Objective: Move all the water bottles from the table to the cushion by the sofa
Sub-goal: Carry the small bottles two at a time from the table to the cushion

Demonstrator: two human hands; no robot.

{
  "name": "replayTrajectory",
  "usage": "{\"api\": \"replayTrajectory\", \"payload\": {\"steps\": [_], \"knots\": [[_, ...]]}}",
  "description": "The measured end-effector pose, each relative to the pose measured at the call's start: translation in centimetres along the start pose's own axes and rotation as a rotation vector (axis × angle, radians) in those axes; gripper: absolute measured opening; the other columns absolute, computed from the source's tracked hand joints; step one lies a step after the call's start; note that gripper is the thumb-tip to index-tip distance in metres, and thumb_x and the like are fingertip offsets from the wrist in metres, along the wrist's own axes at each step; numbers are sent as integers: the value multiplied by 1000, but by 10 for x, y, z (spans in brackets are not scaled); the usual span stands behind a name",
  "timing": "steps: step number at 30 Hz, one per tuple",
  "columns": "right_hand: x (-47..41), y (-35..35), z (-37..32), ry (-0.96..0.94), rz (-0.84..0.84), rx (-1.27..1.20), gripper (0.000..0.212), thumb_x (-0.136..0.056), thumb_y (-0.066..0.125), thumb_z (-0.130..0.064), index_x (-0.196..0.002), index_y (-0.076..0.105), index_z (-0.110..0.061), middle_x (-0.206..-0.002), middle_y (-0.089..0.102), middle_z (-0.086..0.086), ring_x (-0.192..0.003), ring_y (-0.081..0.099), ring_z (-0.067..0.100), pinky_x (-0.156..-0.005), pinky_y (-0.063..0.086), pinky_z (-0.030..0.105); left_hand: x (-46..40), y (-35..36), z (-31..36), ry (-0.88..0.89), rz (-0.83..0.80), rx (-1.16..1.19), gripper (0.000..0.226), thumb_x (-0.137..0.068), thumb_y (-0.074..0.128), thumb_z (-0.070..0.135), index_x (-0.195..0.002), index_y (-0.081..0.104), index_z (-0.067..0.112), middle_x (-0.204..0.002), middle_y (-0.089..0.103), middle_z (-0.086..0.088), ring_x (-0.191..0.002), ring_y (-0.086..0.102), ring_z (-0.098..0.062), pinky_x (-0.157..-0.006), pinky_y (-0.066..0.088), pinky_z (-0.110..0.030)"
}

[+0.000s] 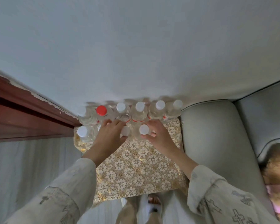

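A gold flower-patterned cushion [136,168] lies on the floor between a red-brown frame and the sofa. Several clear water bottles stand upright in a back row along the wall, one with a red cap [101,110], the others white-capped [160,104]. A second row stands in front of them. My left hand [109,135] wraps a white-capped bottle [125,131] in that front row. My right hand [157,135] grips the neck of the neighbouring white-capped bottle [144,129]. Another bottle [82,131] stands at the cushion's left edge. The table is out of view.
A grey sofa arm [217,135] sits directly right of the cushion. The red-brown wooden frame [23,113] runs along the left. A fluffy tan toy [278,167] lies on the sofa at far right. My foot [153,200] stands at the cushion's near edge.
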State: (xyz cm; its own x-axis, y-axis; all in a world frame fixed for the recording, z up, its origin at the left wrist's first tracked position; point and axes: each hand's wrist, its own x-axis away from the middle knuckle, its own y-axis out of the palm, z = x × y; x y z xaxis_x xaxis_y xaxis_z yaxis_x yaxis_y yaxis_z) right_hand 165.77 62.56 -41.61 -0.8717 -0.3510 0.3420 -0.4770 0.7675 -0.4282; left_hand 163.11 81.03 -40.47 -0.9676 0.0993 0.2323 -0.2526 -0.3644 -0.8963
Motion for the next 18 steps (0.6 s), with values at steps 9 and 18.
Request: {"api": "replayTrajectory", "payload": {"steps": [9,18], "knots": [[-16,4,-2,92,-21,-13,43,-82,63,-20,-123,50,-20,-122,41,0,-120,40,16,-111,31,45,-14,2,-1,-68,-40,52,38,-83,59,19,-118,50,9,-121,55,-8,-105,54,-27,-103,22,-33],[2,-6,-26,116,-62,118,67,-82,62,-23,-139,27,-20,-144,37,1,-132,35,17,-108,29,34,20,-31,19,-69,0,40,50,-89,51,23,-135,33,14,-135,47,-8,-118,49,-25,-108,24,-39]]}}
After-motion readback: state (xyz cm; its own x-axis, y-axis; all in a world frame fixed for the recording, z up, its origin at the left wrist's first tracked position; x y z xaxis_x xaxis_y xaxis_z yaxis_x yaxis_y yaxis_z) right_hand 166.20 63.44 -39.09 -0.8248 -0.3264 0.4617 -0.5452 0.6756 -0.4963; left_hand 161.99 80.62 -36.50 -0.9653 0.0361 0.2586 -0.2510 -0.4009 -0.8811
